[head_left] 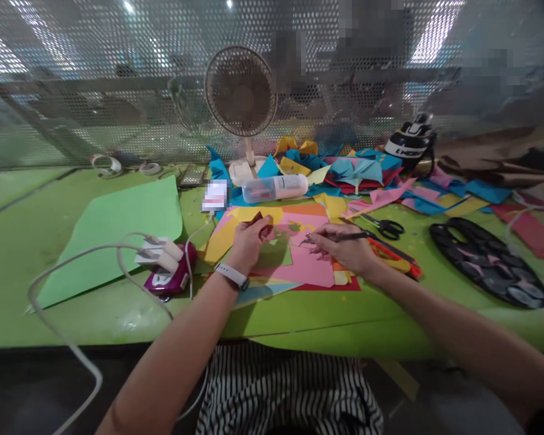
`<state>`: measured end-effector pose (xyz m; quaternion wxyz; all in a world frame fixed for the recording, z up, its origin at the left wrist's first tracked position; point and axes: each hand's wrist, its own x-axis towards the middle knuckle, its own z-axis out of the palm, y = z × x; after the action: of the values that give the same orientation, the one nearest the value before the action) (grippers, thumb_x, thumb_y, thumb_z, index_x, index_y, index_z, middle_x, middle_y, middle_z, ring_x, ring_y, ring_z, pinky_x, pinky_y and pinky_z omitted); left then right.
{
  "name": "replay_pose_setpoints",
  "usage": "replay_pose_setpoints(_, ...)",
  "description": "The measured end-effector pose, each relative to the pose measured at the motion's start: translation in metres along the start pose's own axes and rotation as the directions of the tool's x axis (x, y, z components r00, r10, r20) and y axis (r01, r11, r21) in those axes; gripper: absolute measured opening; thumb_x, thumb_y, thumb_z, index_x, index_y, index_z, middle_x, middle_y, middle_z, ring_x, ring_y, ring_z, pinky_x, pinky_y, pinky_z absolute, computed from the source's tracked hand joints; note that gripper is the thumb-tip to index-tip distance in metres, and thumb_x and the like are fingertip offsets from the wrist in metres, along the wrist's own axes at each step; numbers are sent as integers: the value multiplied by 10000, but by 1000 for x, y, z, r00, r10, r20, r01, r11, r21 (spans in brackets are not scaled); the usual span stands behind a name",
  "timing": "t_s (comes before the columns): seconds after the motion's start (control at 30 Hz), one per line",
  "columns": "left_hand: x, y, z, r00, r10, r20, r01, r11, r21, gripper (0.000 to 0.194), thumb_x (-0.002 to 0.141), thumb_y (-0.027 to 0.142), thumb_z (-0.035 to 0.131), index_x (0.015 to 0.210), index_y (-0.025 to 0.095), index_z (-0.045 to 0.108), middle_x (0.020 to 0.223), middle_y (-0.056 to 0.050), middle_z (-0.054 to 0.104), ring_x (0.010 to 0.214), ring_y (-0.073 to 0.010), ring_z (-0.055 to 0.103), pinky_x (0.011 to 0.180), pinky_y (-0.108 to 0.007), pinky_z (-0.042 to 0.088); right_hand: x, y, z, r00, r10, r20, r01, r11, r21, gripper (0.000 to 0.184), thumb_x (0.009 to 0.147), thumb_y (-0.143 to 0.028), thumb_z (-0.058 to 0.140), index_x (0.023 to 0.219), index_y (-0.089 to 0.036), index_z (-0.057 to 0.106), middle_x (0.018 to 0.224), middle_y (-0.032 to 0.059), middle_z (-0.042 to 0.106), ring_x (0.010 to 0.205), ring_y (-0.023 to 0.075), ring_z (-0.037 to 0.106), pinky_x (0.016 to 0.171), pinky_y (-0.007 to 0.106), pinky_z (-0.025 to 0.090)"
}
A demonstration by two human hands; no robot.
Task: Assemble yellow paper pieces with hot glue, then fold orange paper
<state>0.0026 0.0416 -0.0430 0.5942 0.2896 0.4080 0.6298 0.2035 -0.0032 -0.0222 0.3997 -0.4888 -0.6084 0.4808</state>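
My left hand [248, 240], closed, pinches a small dark red folded piece [263, 226] that looks like paper. In my right hand [347, 249] is a slim dark pen-like tool [353, 235], its thin tip pointing left; its exact kind is unclear. Both hands are over stacked coloured paper. A pink sheet [315, 275] and a smaller olive-green sheet [275, 255] lie between them, with small yellow and green scraps [294, 227] just beyond. Black-handled scissors [387, 228] and an orange-and-yellow cutter [396, 263] rest right of my right hand.
A fan [241, 90], clear bottle [275, 188] and heaped paper scraps [356, 170] stand behind. Left are a phone [215, 196], large green sheet [122, 211] and purple power unit [181, 272] with trailing white cables. A black palette [485, 260] lies right.
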Motion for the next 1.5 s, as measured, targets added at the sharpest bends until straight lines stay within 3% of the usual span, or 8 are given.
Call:
replay_pose_setpoints(0.3,1,-1,-2,1000,-25,-6,25,1000,-19,104,629,86,729,646,114,630,643,-21,632,600,-100,569,635,-232,452,-4,3,3,999,-15,50,12,998,56,289,749,-441,682,769,-154,660,671,30,699,584,149,682,519,233,567)
replay_pose_setpoints(0.37,2,-2,-2,999,-32,-8,32,999,-18,104,637,76,721,636,112,624,623,-15,622,592,-94,563,637,-226,449,-8,-8,-5,979,-6,202,-10,997,80,259,761,-398,682,730,-142,659,658,39,709,558,141,678,505,212,547)
replay_pose_setpoints(0.47,2,-2,-2,999,-38,-12,38,999,-16,102,647,65,702,627,109,613,604,-8,607,575,-87,557,628,-222,443,-15,-20,-21,803,75,592,-148,986,76,204,747,-322,697,685,-131,663,617,39,711,518,141,672,483,201,529)
replay_pose_setpoints(0.57,1,0,0,999,-42,-26,42,999,-17,96,647,63,696,641,113,613,631,-17,619,599,-99,578,640,-233,452,-18,-21,-30,710,117,695,-267,957,111,219,718,-321,701,622,-138,628,541,21,684,419,147,639,371,194,482)
replay_pose_setpoints(0.67,-2,6,2,999,-42,-34,41,999,-11,109,643,56,695,626,122,610,633,-18,619,612,-107,585,644,-238,461,-15,-15,-26,807,84,585,-255,942,216,252,730,-353,690,614,-154,587,522,11,669,376,137,608,340,195,462)
replay_pose_setpoints(0.8,-4,10,3,999,-26,-34,26,1000,9,112,651,83,712,627,133,613,646,-20,626,635,-110,590,646,-233,466,-5,-4,-6,996,-64,58,52,981,188,251,790,-407,657,740,-165,611,685,29,713,552,126,672,514,200,542)
replay_pose_setpoints(0.9,-3,7,3,998,-38,-44,40,998,39,126,639,90,724,630,139,608,632,-21,625,615,-118,590,632,-245,466,1,5,5,996,-75,-40,78,995,67,305,776,-466,654,777,-162,626,720,42,708,612,152,689,540,235,573)
replay_pose_setpoints(1.5,0,0,1,998,-42,-47,46,995,84,147,621,96,729,605,158,597,605,-8,602,587,-112,562,598,-233,443,-7,16,7,975,-201,94,221,916,-334,287,870,-464,527,966,-209,618,774,36,696,648,165,688,590,281,573)
